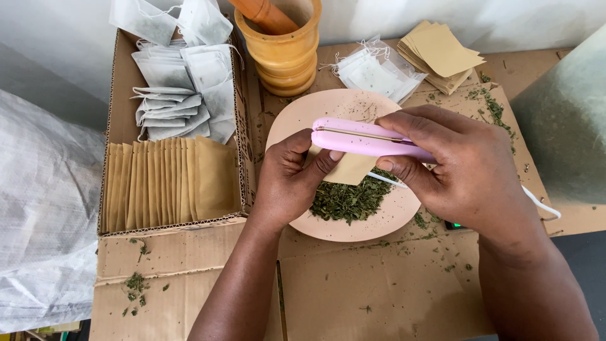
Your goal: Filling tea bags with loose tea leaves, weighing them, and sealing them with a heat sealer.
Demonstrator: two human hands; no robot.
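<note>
My right hand [464,173] grips a pink hand-held sealer [360,137], its jaws pressed along the top edge of a small brown paper packet [350,169]. My left hand [287,180] pinches that packet from the left, fingers under the sealer. Both hover over a pale pink plate [297,117] that carries a heap of dried green leaves [350,201]. A white cord [540,203] runs from the sealer to the right behind my right hand.
A cardboard box [113,120] at left holds a row of brown packets [167,183] and white filter bags [183,88]. A wooden mortar with pestle [284,44], loose white bags [375,72] and stacked brown packets [439,53] stand behind the plate. Flattened cardboard [372,290] covers the table.
</note>
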